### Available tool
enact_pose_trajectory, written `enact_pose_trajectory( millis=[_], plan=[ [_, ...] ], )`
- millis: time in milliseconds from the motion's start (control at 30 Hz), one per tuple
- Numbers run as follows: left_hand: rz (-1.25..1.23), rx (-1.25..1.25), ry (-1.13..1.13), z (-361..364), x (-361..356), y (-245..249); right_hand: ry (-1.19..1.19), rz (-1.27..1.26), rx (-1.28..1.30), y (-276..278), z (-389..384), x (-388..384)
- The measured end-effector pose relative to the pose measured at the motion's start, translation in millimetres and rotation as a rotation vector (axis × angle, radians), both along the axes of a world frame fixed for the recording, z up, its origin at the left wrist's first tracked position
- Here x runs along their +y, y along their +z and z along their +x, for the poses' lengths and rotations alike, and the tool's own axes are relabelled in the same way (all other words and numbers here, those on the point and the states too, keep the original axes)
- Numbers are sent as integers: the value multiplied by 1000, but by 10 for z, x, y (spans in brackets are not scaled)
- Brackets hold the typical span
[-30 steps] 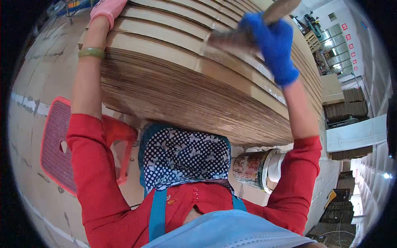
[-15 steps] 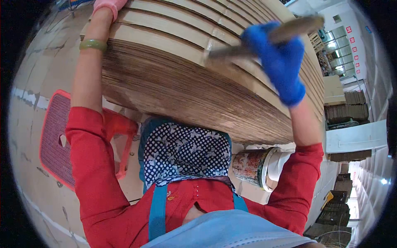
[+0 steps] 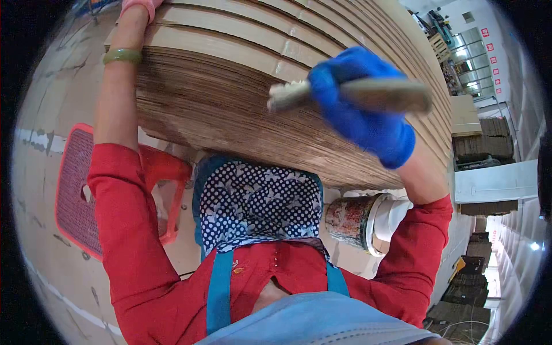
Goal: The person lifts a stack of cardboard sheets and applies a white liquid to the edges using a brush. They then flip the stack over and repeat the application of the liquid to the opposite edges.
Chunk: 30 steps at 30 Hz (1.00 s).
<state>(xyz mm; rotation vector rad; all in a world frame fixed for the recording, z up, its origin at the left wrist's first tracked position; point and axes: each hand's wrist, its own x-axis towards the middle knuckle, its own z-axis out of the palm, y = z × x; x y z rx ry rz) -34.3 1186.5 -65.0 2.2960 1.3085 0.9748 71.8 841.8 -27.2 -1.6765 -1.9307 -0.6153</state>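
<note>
My right hand (image 3: 362, 103), in a blue glove, is closed round the wooden handle of a brush (image 3: 391, 95). The brush's pale bristles point left, over the near edge of a large stack of cardboard sheets (image 3: 230, 103). Along the top of the stack, the sheets' edges lie in overlapping, stepped strips. At the upper left, my left hand (image 3: 141, 6), in a pink glove, is at the stack's far left corner. The frame edge cuts it off, and its fingers are hidden.
A red plastic stool (image 3: 77, 190) stands on the floor at the left. Below the stack at the right is a stained bucket (image 3: 351, 221) with a white container (image 3: 391, 218) beside it. More cardboard piles (image 3: 483, 144) stand at the far right.
My right hand has moved left and toward me with the brush, whose bristles now lie over the stack's near edge. My left hand has shifted slightly left and up.
</note>
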Motion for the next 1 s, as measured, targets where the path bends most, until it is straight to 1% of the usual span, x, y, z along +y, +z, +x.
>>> enact_pose_trajectory(
  millis=[67,133,167,267,300,367,400,500,533,600,633,667,700,733,767,833,900,967,1000],
  plan=[
    [3,-3,-6,-2,4,-11,-13,6,29,68,106,19],
    [1,-2,-9,2,-7,-11,-218,115,54,224,371,196],
    [-2,-6,-12,12,24,-11,-219,119,53,203,389,207],
    [6,-7,-31,46,154,6,-181,72,-111,32,370,284],
    [4,-6,-36,38,172,-33,-182,77,-114,-30,289,221],
    [-4,-7,-50,40,346,-102,132,-60,48,-126,-10,-16],
    [3,-13,-64,80,457,-124,118,-53,48,-109,35,-53],
    [8,-36,-98,140,682,-204,-1,51,540,27,344,-158],
    [18,-42,-118,179,690,-214,-59,132,557,221,487,-105],
    [44,-57,-141,196,687,-225,-238,205,559,492,1031,74],
    [60,-62,-140,158,693,-230,-356,192,555,508,1335,148],
    [77,-67,-132,133,713,-213,-370,213,555,513,1533,210],
    [91,-68,-147,136,756,-206,-450,90,551,502,1692,281],
    [51,-60,-148,137,784,-215,-525,-39,548,466,1779,272],
    [8,-51,-147,136,823,-250,-532,-29,551,381,1817,188],
    [40,-37,-172,128,996,-322,-261,42,781,137,1851,13],
    [80,-23,-202,149,1093,-361,-125,85,886,45,1763,-276],
    [84,-36,-186,149,1010,-337,-122,-420,992,66,1641,-881],
    [86,-47,-160,132,975,-320,-130,-413,990,145,1680,-1066]
  ],
)
